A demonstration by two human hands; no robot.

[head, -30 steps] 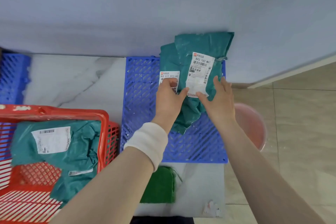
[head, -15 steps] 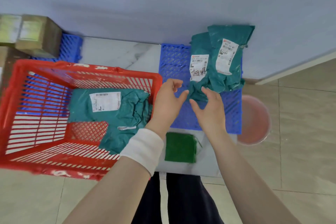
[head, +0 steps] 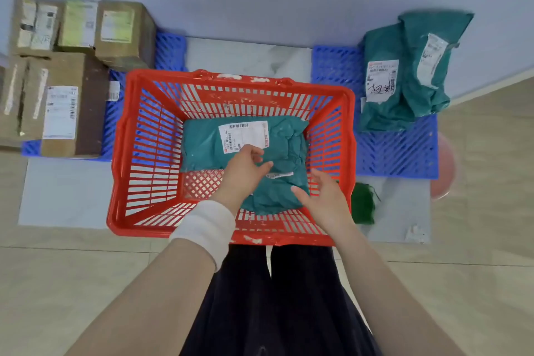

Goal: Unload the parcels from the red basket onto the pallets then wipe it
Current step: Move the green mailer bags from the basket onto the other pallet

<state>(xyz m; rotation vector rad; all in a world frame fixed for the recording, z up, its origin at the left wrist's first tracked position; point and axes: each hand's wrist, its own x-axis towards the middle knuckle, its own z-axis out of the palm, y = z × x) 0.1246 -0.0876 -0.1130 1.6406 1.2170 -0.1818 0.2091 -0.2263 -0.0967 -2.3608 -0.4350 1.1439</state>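
1. Both hands have been drawn back from the blue pallet [head: 396, 153] on the right and are now held over the red basket [head: 245, 97], which has come to the middle of the view.
2. The left hand [head: 242, 170] is held above the teal parcel [head: 202, 147] lying in the basket. Its fingers are loosely curled and its thumb is out. Nothing is gripped, and whether the fingertips touch the wrap cannot be told.
3. The right hand [head: 323, 199] is spread with relaxed fingers at the parcel's near right corner, and nothing is held in it.
4. The near part of the parcel is covered by both hands, and the print on its white label is too blurred to be read.
5. The basket is made of slotted hard plastic with a lattice floor, and white scuffs are seen on its rim.
6. Two bagged parcels [head: 384, 107] of crumpled teal plastic are laid overlapping on the right pallet, against the wall.
7. Brown cardboard boxes [head: 57, 107] are stacked on a second pallet [head: 170, 49] at the left and are cut off by the picture's edge.
8. A green cloth [head: 362, 205] is partly hidden behind the basket, and a pink basin [head: 445, 173] is partly hidden behind the right pallet.
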